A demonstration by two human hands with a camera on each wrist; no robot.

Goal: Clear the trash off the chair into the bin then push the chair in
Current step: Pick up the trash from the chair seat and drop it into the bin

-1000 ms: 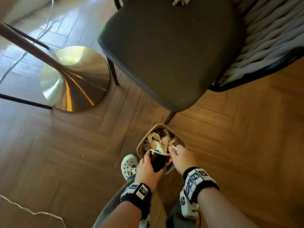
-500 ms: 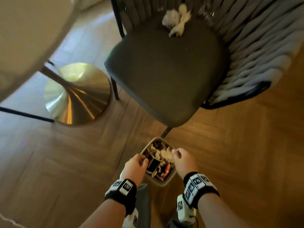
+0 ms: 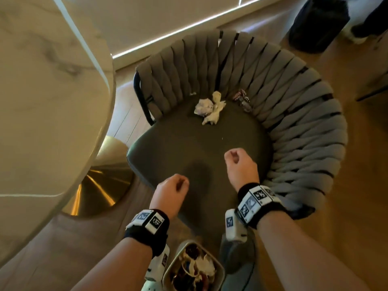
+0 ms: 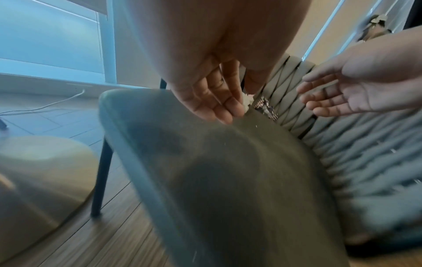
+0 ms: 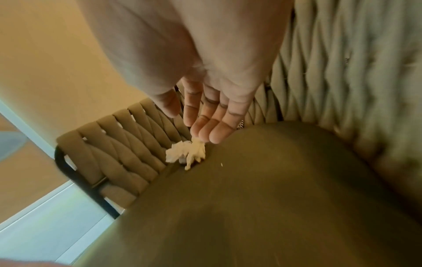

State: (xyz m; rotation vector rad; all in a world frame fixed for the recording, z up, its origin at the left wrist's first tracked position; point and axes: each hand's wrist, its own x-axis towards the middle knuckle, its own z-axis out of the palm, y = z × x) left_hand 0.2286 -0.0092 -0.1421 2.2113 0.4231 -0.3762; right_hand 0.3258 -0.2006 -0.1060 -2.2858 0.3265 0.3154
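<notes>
Two crumpled white tissues (image 3: 210, 108) lie at the back of the dark chair seat (image 3: 178, 143). A dark printed wrapper (image 3: 241, 97) is tucked against the woven backrest, and a tiny white scrap (image 3: 192, 93) lies to the left. My left hand (image 3: 181, 184) hovers over the seat's front edge, my right hand (image 3: 233, 157) over its middle. Both are empty, fingers relaxed in the wrist views: left hand (image 4: 217, 104), right hand (image 5: 205, 122). The tissues (image 5: 187, 153) lie just beyond my right fingertips. The bin (image 3: 220, 269), full of trash, stands on the floor at my feet.
A marble table top (image 3: 42, 80) overhangs on the left, with its gold round base (image 3: 100, 185) beside the chair's front left corner. A dark object (image 3: 317, 24) stands on the wooden floor behind the chair at the top right.
Both hands left the bin, where the left held a dark cup, and rose over the chair seat, empty. The view tilted up, so the whole chair shows.
</notes>
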